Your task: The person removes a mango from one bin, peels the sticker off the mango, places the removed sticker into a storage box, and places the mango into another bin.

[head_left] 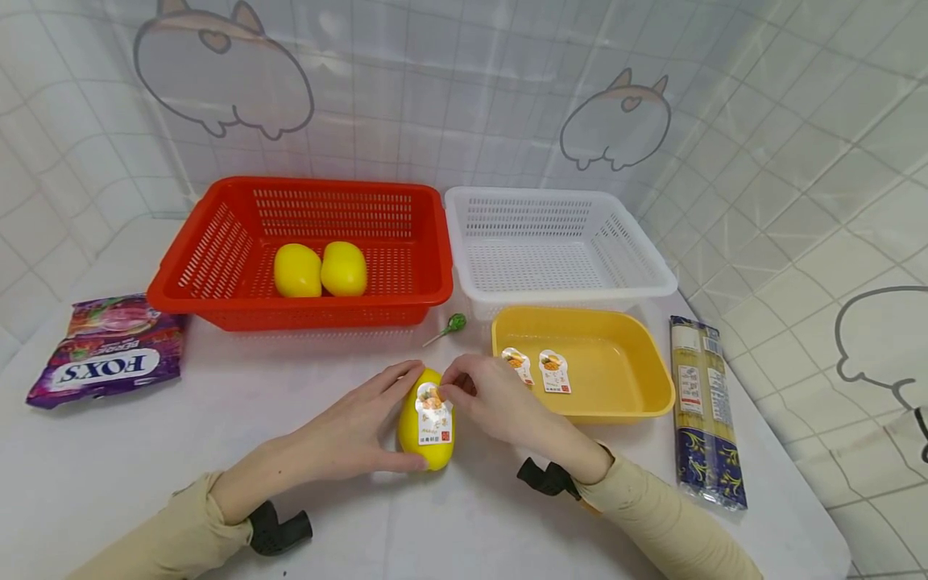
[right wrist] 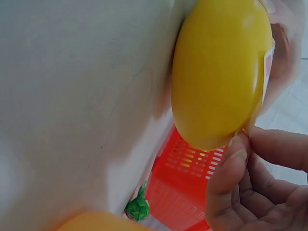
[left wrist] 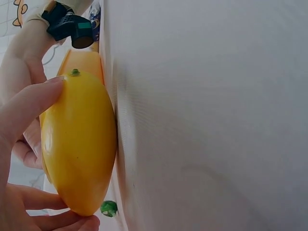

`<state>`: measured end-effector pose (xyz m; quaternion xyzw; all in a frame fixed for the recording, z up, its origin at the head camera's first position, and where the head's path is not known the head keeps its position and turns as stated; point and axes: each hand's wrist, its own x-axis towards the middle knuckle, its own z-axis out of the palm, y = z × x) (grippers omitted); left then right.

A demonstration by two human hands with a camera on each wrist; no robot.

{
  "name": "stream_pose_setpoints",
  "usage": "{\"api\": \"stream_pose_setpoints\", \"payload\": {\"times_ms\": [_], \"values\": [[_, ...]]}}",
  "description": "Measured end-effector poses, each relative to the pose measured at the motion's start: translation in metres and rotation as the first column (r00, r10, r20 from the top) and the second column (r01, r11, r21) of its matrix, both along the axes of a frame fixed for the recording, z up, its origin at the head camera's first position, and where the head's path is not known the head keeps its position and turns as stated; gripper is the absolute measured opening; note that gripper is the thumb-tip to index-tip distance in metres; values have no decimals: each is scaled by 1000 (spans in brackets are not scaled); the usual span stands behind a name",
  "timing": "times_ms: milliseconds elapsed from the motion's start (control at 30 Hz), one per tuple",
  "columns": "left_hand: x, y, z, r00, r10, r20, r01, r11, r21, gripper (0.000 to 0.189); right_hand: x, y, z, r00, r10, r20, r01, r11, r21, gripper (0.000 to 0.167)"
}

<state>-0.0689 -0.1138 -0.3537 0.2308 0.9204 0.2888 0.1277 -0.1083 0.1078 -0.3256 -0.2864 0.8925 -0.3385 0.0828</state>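
Observation:
A yellow mango (head_left: 409, 431) lies on the white table with a white fruit-print sticker (head_left: 435, 419) on its upper side. My left hand (head_left: 346, 419) holds the mango from the left, thumb at its near, stem end and fingers at the far end. At the far end, my right hand (head_left: 500, 400) has thumb and index finger pinched together at the sticker's upper edge. In the right wrist view, those fingertips (right wrist: 239, 144) meet right beside the mango's skin, and the sticker's edge (right wrist: 268, 65) stands slightly off the curved surface.
Two more mangoes (head_left: 321, 270) lie in a red basket (head_left: 406, 310), beside a white basket (head_left: 565, 294). Two similar stickers (head_left: 554, 372) hang on a yellow tray (head_left: 616, 407). A green lollipop (head_left: 455, 323), a purple FOX'S bag (head_left: 109, 354) and packaged noodles (head_left: 703, 411) lie around.

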Motion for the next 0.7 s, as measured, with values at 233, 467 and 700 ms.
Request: {"api": "stream_pose_setpoints", "payload": {"times_ms": [233,467,700], "values": [[-1,-1,0,1000,-3,1,3,1000,-9,117,2,-2,-5,999,7,-48,-8,1000,-2,6],[-3,-1,1,1000,0,28,0,1000,-6,117,4,-2,-6,995,21,-96,-21,1000,-1,7],[-3,-2,0,999,3,33,-3,1000,1,117,4,-3,-9,994,20,-108,-22,1000,-17,7]]}}
